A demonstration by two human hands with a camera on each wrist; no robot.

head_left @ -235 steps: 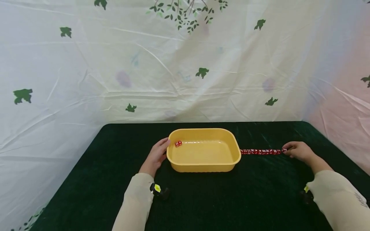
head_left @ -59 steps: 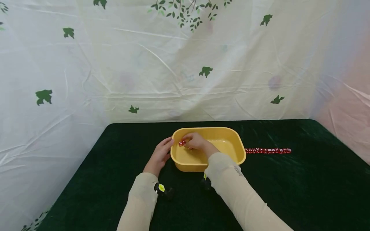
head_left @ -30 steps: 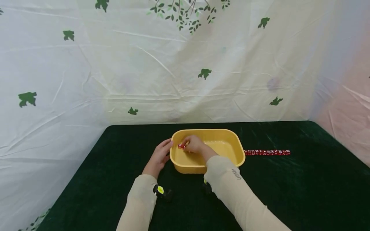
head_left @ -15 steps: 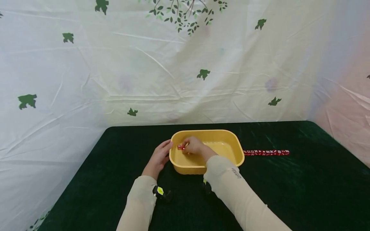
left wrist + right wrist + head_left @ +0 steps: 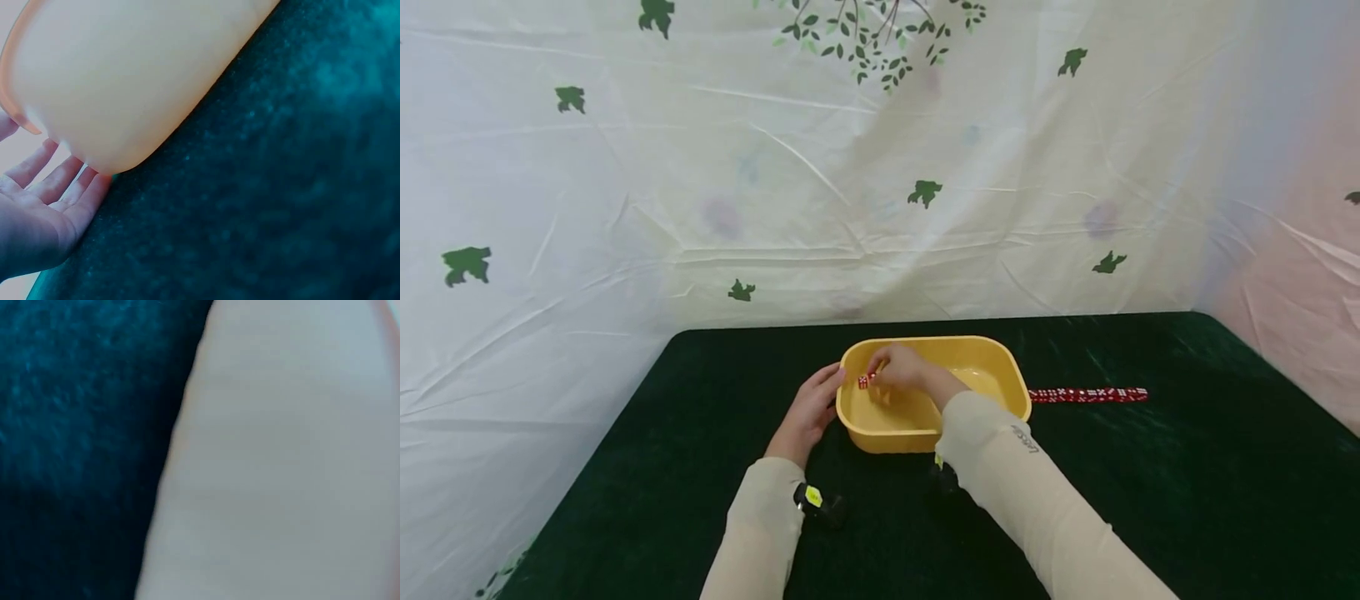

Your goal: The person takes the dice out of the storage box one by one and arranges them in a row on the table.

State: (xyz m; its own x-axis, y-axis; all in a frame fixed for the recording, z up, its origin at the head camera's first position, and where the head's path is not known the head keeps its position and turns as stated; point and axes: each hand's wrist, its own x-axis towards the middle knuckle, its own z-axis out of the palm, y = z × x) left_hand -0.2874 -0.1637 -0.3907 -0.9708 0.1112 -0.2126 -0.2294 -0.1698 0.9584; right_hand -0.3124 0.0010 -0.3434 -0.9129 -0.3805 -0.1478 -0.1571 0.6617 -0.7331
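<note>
A yellow plastic tub (image 5: 973, 432) stands on the dark green cloth. My left hand (image 5: 806, 408) lies against its left end, with straight fingers touching the outer wall; the left wrist view shows these fingers (image 5: 56, 178) under the rim. My right hand (image 5: 901, 367) is inside the tub at its left part, palm down, fingers bent downward just beside small red dice (image 5: 863, 382) with white pips. Its fingertips are close to the dice, and no die shows gripped. The thumb side is partly hidden. In the right wrist view only the tub's outer wall (image 5: 275, 450) and cloth appear.
A straight row of several red dice (image 5: 1088, 395) lies on the cloth to the right of the tub, its left end meeting the tub's side. A white curtain (image 5: 805, 200) with green bird prints hangs behind the table's back edge.
My right hand went from the right end of the dice row into the tub, set a die beside the others, and has now lifted slightly. My left hand stays at the tub's left end.
</note>
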